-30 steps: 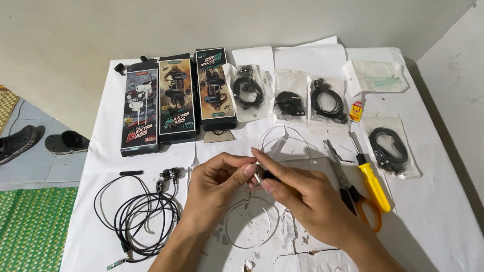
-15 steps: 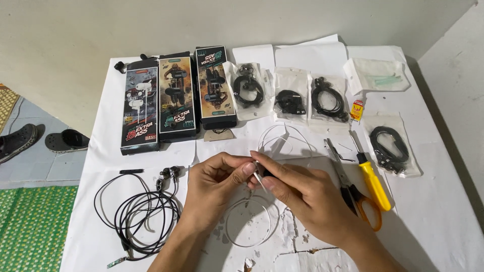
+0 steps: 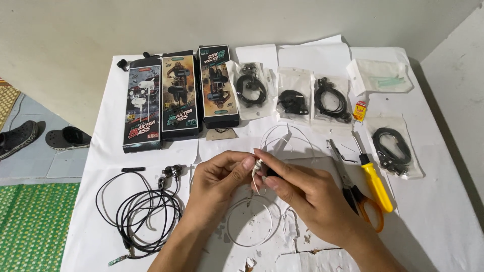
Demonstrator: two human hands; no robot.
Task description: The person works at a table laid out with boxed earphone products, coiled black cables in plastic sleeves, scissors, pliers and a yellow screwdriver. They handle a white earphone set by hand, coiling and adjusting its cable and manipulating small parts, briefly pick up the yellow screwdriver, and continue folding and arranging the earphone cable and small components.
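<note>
- White paper sheets cover the counter (image 3: 443,201), which stands against a plain pale wall; the paper near the front edge is torn and flaked, with scraps lying loose.
- Off the counter's left side, a tiled floor shows with a pair of dark sandals (image 3: 45,138) and a green woven mat (image 3: 30,221) below them.
- Head view, back row: three upright-printed earphone boxes (image 3: 179,95) lie flat side by side, then three clear bags of black earphones (image 3: 292,98), a flat white packet (image 3: 380,75) and a small yellow-and-red tube (image 3: 359,112).
- At the right, one more bagged black cable (image 3: 392,146) lies just beside a yellow-handled screwdriver (image 3: 372,176) and orange-handled scissors (image 3: 355,194), both untouched.
- At the left, a loose tangle of black earphones (image 3: 143,211) lies well apart from the hands.
- Centre: the left hand (image 3: 217,184) is closed in a narrow pinch, thumb and forefinger on a small white earphone piece (image 3: 257,166).
- The right hand (image 3: 307,194) is also closed, fingers wrapped over a small dark part that touches the white piece; what that part is cannot be made out.
- A thin white wire (image 3: 249,221) trails from the pinch, looping on the paper below the hands and arching behind them.
- As a judgement: the work on the white earphone looks to be mid-way, since the piece is in hand and being handled at its tip, the tools lie idle, and the boxed and bagged sets seem unopened.
</note>
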